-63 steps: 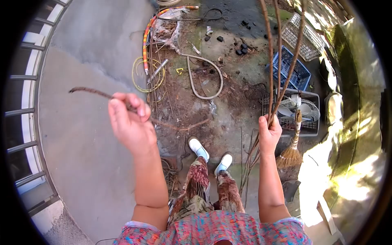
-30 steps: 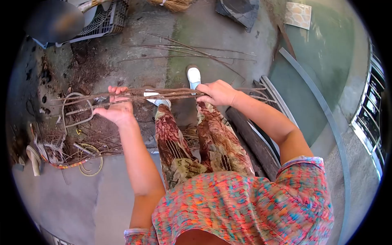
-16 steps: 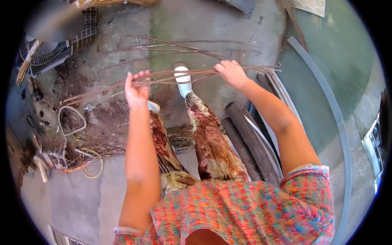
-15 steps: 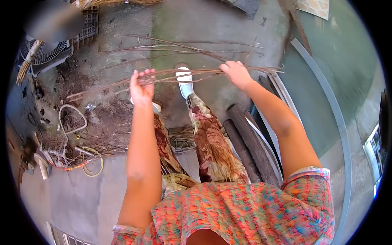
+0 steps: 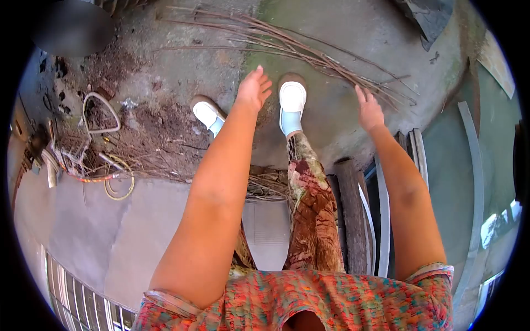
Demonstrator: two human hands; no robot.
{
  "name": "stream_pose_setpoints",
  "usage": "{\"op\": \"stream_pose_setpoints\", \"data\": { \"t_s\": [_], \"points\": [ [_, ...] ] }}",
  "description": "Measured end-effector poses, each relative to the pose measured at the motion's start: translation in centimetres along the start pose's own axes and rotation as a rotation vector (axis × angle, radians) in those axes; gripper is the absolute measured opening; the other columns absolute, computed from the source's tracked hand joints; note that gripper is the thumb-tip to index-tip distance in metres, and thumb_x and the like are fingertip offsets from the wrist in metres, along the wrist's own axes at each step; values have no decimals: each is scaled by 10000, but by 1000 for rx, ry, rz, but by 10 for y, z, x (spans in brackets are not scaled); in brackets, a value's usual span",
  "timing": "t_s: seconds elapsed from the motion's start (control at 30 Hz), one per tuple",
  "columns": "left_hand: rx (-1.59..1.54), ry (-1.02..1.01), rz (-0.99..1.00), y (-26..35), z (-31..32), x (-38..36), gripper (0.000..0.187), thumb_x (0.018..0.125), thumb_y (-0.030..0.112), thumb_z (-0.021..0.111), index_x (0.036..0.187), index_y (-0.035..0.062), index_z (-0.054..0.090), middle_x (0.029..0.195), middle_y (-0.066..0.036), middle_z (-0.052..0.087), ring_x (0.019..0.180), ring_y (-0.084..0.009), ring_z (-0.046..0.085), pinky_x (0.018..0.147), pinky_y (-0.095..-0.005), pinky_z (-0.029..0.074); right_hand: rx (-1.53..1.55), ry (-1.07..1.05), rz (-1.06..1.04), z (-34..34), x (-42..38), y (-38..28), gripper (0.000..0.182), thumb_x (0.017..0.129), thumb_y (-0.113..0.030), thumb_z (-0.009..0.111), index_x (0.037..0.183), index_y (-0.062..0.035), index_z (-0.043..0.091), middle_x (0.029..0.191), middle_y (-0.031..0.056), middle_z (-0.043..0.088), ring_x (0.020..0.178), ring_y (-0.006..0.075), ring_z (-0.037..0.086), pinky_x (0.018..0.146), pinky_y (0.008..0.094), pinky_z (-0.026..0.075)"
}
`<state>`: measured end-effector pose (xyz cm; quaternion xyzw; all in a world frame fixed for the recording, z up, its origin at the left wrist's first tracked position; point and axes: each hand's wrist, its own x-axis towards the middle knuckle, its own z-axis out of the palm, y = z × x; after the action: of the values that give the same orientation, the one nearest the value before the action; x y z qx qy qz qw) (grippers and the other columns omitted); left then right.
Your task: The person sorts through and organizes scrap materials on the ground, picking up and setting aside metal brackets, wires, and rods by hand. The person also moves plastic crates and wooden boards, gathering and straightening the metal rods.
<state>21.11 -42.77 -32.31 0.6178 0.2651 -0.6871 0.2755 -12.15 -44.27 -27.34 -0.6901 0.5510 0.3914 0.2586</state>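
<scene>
Both hands empty, fingers loose: left hand [image 5: 253, 88], right hand [image 5: 369, 110]. Sticks [image 5: 309, 52] flat on ground just past fingertips, lying long from upper left to lower right, nearer right hand

Rough woody twigs [image 5: 309, 52], matt concrete floor [image 5: 342, 116]

1. Both arms stretch forward and down, nearly straight.
2. Left hand [image 5: 253, 88]: fingers spread loosely, palm down, grip empty.
3. Right hand [image 5: 370, 109]: fingers extended and slightly apart, grip empty, level with the left.
</scene>
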Motion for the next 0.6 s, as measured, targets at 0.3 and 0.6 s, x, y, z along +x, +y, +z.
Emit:
{"op": "stream_pose_setpoints", "data": {
  "t_s": [0.3,0.6],
  "points": [
    [157,233,239,-13,-184,-132,374,874,333,532,1118,51,521,962,-61,593,818,-156,578,711,-284,455,332,-123,-227,-85,-33,-101,401,818,-113,519,1215,-122,467,1004,157,584,885,329,582,779,390,464],
    [-84,373,378,-102,-330,-231,256,883,249,514,1049,58,553,850,-23,582,697,-113,550,602,-247,435,552,-93,-83,-230,-108,-166,318,873,-126,481,1178,-36,493,872,64,617,721,112,591,604,243,463]
  ]
}}
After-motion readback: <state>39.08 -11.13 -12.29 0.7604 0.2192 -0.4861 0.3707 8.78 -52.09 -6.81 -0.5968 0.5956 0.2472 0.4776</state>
